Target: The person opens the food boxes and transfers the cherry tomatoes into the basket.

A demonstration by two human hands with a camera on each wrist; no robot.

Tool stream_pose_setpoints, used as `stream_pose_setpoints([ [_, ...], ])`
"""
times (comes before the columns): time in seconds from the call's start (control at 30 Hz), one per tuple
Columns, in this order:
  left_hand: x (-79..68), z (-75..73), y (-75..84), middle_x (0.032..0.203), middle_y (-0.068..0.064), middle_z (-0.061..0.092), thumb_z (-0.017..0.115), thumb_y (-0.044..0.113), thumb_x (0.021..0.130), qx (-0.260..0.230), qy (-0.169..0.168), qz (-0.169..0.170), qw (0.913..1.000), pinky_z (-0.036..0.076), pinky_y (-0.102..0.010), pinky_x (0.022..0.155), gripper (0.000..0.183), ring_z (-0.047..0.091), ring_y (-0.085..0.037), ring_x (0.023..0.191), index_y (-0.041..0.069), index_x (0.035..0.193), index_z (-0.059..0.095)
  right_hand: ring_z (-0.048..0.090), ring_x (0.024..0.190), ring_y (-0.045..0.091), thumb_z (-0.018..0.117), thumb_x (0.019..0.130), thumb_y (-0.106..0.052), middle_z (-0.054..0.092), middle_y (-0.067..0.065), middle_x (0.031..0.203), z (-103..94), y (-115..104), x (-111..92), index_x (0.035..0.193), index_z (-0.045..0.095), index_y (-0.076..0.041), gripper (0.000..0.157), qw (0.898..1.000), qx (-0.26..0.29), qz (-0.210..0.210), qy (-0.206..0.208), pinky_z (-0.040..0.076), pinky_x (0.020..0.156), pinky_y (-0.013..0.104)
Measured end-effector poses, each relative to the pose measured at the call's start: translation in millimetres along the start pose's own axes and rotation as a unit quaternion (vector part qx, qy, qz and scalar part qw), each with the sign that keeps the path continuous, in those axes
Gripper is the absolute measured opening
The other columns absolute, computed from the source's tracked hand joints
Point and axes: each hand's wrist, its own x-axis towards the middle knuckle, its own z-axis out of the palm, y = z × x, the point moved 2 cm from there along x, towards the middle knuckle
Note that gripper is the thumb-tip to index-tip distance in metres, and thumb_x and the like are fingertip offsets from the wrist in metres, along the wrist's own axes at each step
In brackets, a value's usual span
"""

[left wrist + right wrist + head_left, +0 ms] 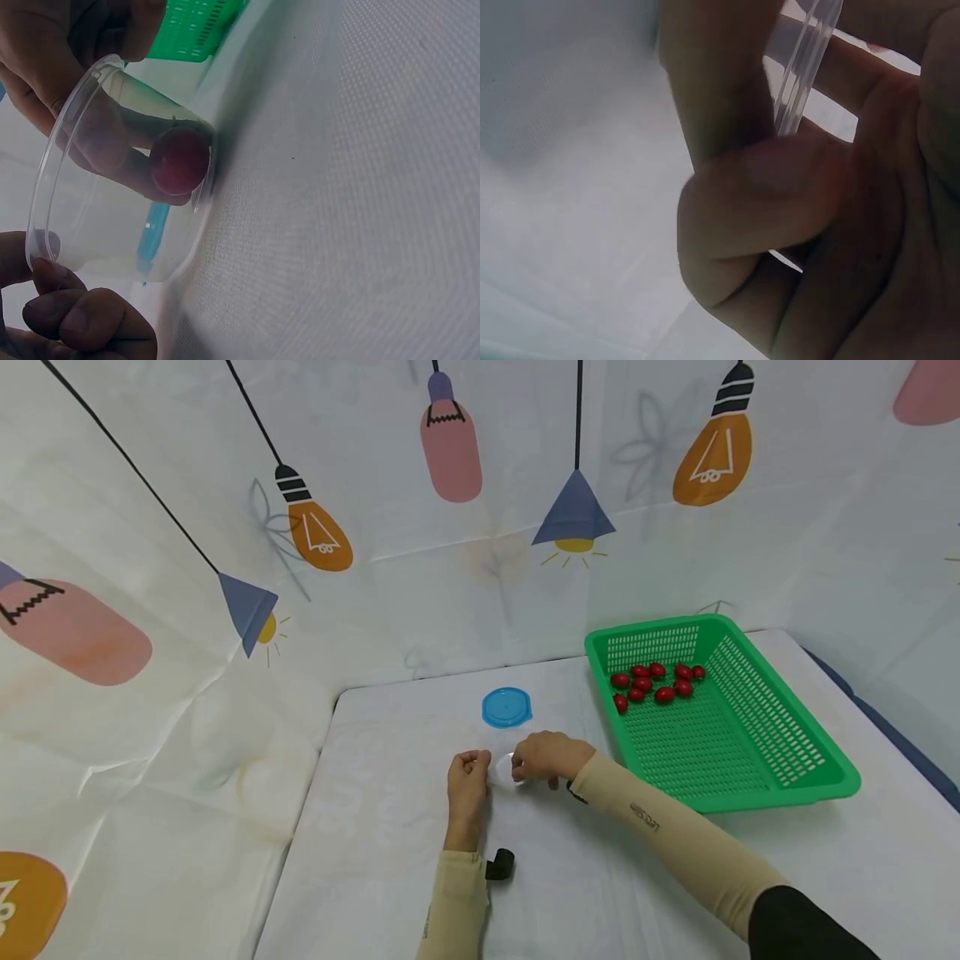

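Note:
A clear plastic cup (82, 225) stands on the white table between both hands. My left hand (467, 787) pinches its rim with thumb and fingertips, seen at lower left in the left wrist view. From the other side my right hand (551, 757) reaches over the rim, fingers down inside the cup. They hold a red cherry tomato (180, 161) low in the cup, near its bottom. In the right wrist view the curled fingers (757, 195) and a strip of the clear rim fill the frame; the tomato is hidden there.
A blue lid (506, 707) lies flat just beyond the cup. To the right, a green plastic basket (720, 752) holds several red cherry tomatoes (664, 694) at its far left end. A printed white cloth (480, 602) hangs behind the table.

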Motion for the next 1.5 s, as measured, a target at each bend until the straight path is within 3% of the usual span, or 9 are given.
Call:
stream_pose_setpoints([
  [0.17,-0.7,0.0,0.9,0.079,-0.001,0.053,0.066,0.024,0.099,-0.004,-0.007,-0.004,1.0,0.04,-0.022,0.055,0.029,0.045,-0.01,0.063,0.0,0.112,0.058,0.067,0.056,0.017,0.071,0.096,-0.028,0.066,0.0,0.108,-0.8,2.3,0.4,0.111,0.075,-0.015,0.02,1.0,0.03,-0.004,-0.007,0.054,0.07,0.033],
  [0.5,0.2,0.1,0.0,0.078,-0.001,0.053,0.067,0.024,0.099,-0.002,-0.011,-0.007,0.9999,0.04,-0.023,0.056,0.028,0.045,-0.011,0.063,0.001,0.112,0.058,0.063,0.05,0.015,0.074,0.093,-0.022,0.063,-0.001,0.099,-3.6,1.5,-2.5,0.095,0.075,-0.017,0.005,0.998,0.064,-0.015,-0.009,0.053,0.057,0.03],
  [0.7,-1.1,-0.4,-0.6,0.079,-0.001,0.054,0.067,0.025,0.099,-0.004,-0.015,-0.003,0.9999,0.04,-0.024,0.057,0.028,0.046,-0.012,0.064,0.001,0.111,0.058,0.063,0.048,0.014,0.074,0.094,-0.019,0.066,-0.001,0.102,-0.9,2.5,0.6,0.097,0.077,-0.016,0.005,0.997,0.072,-0.009,-0.011,0.057,0.061,0.033],
  [0.93,0.3,0.0,-1.1,0.079,-0.001,0.053,0.066,0.025,0.099,0.003,-0.011,-0.006,0.9999,0.041,-0.024,0.057,0.027,0.046,-0.012,0.064,0.002,0.112,0.059,0.063,0.048,0.014,0.075,0.094,-0.019,0.065,-0.001,0.097,-0.9,2.3,1.5,0.092,0.075,-0.015,0.004,0.997,0.073,-0.01,-0.01,0.053,0.053,0.027],
  [1.5,-1.5,0.7,0.1,0.08,-0.002,0.054,0.067,0.028,0.098,0.013,-0.004,-0.011,0.9998,0.042,-0.025,0.059,0.03,0.047,-0.013,0.066,0.004,0.112,0.059,0.062,0.049,0.013,0.072,0.096,-0.022,0.062,-0.002,0.093,1.0,3.6,3.4,0.091,0.07,-0.017,0.008,0.998,0.057,-0.009,-0.026,0.048,0.052,0.026],
])
